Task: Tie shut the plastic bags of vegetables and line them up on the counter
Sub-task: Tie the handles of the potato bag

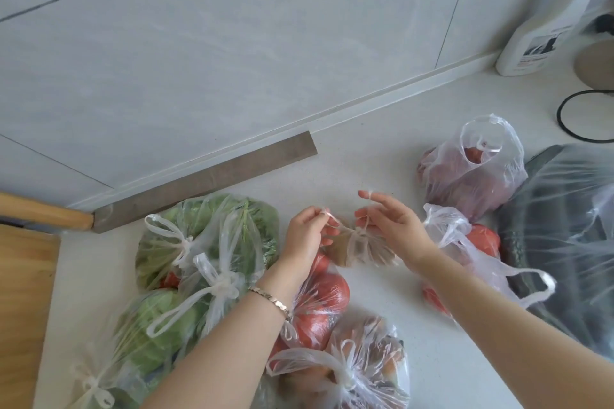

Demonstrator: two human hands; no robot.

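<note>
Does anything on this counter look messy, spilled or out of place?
Nothing is spilled or torn. The bags are bunched in a loose cluster, not a line. Two on the right are open: the far bag gapes, and the tomato bag trails loose handles. Both hands are knotting a small brown-filled bag.

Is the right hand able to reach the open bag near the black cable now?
Probably not yet: the right hand is pulling a handle of the small bag, though the open bag lies unblocked nearby.

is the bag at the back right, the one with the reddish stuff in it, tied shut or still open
Open. The bag by the black cable gapes at its mouth, handles loose and unknotted.
</note>
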